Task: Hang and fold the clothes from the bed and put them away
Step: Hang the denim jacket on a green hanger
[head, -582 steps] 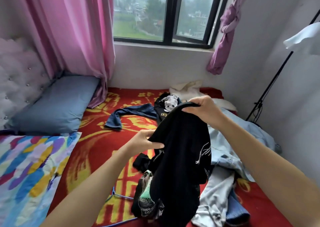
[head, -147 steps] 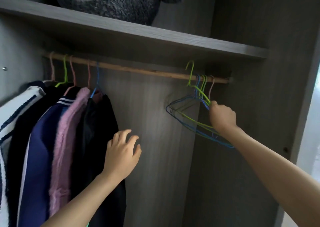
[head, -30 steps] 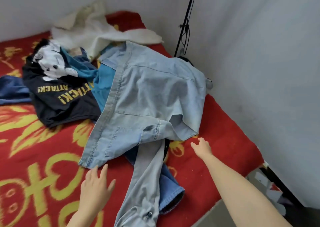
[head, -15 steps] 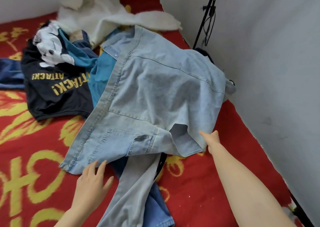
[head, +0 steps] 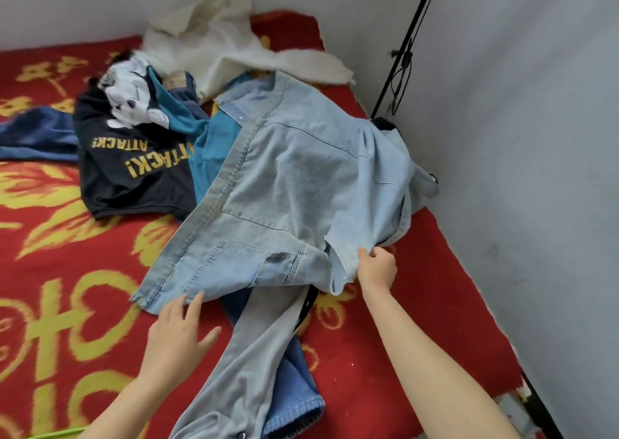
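Right hand (head: 376, 269) pinches the edge of the pale blue denim jacket (head: 301, 184) lying on the red-and-yellow bed cover (head: 67, 271); left hand (head: 177, 331), fingers spread, reaches its hem. Black printed T-shirt (head: 134, 177) and cream fleece (head: 227, 46) lie alongside.

The black T-shirt (head: 134, 187) carries yellow lettering, seen upside down, reading "ATTACK!" on two lines.
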